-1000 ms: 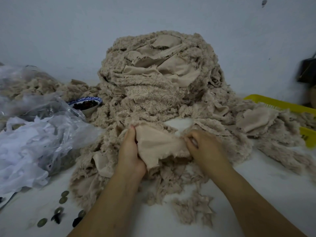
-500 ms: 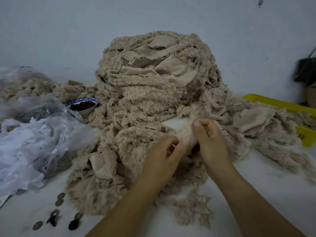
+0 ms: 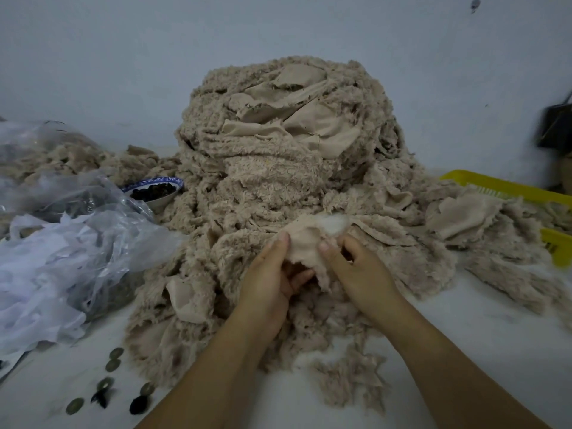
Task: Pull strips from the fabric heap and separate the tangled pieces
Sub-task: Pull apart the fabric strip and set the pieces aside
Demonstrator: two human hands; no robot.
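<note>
Table (image 3: 464,351): a pale top against a grey wall, carrying everything else.
Fabric heap (image 3: 278,187): a tall mound of beige fuzzy strips in the middle of the table. Smooth backing shows near its top, and loose pieces spread forward and to the right.
Plastic bag (image 3: 62,258): clear and crumpled, on the left beside the heap, with white scraps inside.
Basket (image 3: 507,188): yellow, at the right edge, partly under spilled fabric.
Left hand (image 3: 269,283): at the front foot of the heap, thumb on top of a strip and fingers curled beneath, pinching it.
Right hand (image 3: 359,270): just beside the left, thumb pressed on the same strip, fingers curled in.
Strip (image 3: 305,243): smooth side up, held between both hands and touching the heap.
Bowl (image 3: 154,188): blue-rimmed with dark contents, between bag and heap.
Coins (image 3: 113,363): scattered front left.
</note>
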